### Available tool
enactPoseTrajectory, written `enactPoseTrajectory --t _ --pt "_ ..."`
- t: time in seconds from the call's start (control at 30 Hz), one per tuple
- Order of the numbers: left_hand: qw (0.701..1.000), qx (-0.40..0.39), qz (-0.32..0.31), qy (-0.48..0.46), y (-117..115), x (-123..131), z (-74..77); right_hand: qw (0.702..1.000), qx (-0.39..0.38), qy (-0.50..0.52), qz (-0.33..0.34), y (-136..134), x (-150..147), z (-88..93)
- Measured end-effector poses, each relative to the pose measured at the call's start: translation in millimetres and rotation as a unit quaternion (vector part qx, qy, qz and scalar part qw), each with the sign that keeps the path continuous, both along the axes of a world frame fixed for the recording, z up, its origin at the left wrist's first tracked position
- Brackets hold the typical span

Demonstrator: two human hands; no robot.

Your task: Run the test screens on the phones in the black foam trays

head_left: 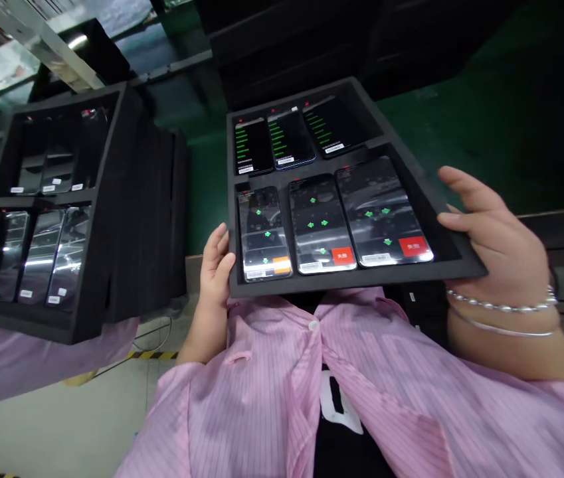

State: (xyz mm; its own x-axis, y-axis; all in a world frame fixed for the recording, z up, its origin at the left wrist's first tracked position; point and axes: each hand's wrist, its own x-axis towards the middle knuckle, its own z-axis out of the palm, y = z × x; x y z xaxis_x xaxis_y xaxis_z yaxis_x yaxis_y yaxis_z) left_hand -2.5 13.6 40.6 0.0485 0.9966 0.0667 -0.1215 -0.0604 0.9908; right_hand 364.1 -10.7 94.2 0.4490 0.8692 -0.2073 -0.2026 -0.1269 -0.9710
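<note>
I hold a black foam tray (356, 277) in front of my chest, level with my pink striped smock. My left hand (216, 265) grips its left edge, thumb on the rim. My right hand (493, 242), with bracelets at the wrist, clasps the right edge, fingers curled over the rim. Six phones lie in the tray. The near row (321, 226) shows green arrows and red or orange boxes on lit screens. The far row (286, 139) shows lines of green text.
To the left stands a stack of black foam trays (142, 219); its top tray holds six phones with dark screens (37, 252). A pink sleeve (7, 362) shows under that stack. Yellow-black tape (152, 355) marks the floor. A green surface (461, 113) lies behind.
</note>
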Motion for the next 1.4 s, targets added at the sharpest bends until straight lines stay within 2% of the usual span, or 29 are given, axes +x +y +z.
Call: enactPoseTrajectory --t 0.2,0.3,0.43,0.5,0.6,0.67,0.73,0.87,0.97,1.03,1.1,1.17,1.2,1.23,1.3,1.4 --pt "0.998 -0.056 0.010 0.024 -1.6 9.9 24.7 0.998 -0.015 -0.056 -0.038 2.4 -5.7 13.6" --pt "0.998 -0.068 -0.008 0.009 2.7 7.1 26.5 0.996 0.021 -0.088 -0.027 0.9 -4.9 17.1" --pt "0.996 -0.084 -0.041 0.017 6.1 -2.2 2.8 0.996 0.031 -0.069 0.050 -7.2 -10.3 26.8" --pt "0.995 -0.080 -0.028 0.047 5.1 -5.1 -13.4 0.995 0.025 -0.059 0.081 -12.4 -15.8 32.6" --pt "0.994 -0.062 -0.010 0.086 2.2 -6.1 -31.0 0.989 0.067 -0.094 0.096 -16.3 -20.3 33.7" --pt "0.994 -0.046 -0.008 0.103 1.2 -5.4 -36.4 0.985 0.092 -0.114 0.092 -14.6 -19.0 25.2" --pt "0.992 -0.034 -0.002 0.125 1.1 -4.2 -38.5 0.986 0.085 -0.114 0.083 -10.4 -15.4 8.6" --pt "0.981 -0.025 0.001 0.191 0.7 -2.3 -38.6 0.992 0.018 -0.117 0.032 -4.1 -7.7 -34.7" --pt "0.967 -0.010 -0.022 0.255 -1.8 -3.0 -34.2 0.986 -0.015 -0.165 0.013 -4.1 1.2 -55.1" --pt "0.955 -0.001 -0.044 0.294 -2.7 -5.0 -27.4 0.966 -0.025 -0.250 0.069 -1.9 9.6 -54.7" --pt "0.940 0.003 -0.070 0.334 -0.5 -7.5 -17.7 0.920 0.001 -0.369 0.130 5.8 16.7 -43.0" --pt "0.924 0.015 -0.080 0.374 8.0 -8.7 -6.6 0.875 0.071 -0.461 0.134 20.8 17.8 -24.8" --pt "0.917 0.029 -0.076 0.390 15.5 -8.3 -1.3 0.861 0.109 -0.480 0.126 31.2 15.4 -15.8" --pt "0.912 0.049 -0.068 0.402 25.3 -7.0 3.4 0.854 0.143 -0.485 0.124 43.3 10.9 -8.3" --pt "0.905 0.089 -0.041 0.414 51.6 -2.3 9.8 0.836 0.181 -0.491 0.166 71.5 -3.0 -1.3" --pt "0.902 0.096 -0.013 0.420 101.5 7.1 10.2 0.789 0.165 -0.529 0.265 117.5 -27.4 -13.7"
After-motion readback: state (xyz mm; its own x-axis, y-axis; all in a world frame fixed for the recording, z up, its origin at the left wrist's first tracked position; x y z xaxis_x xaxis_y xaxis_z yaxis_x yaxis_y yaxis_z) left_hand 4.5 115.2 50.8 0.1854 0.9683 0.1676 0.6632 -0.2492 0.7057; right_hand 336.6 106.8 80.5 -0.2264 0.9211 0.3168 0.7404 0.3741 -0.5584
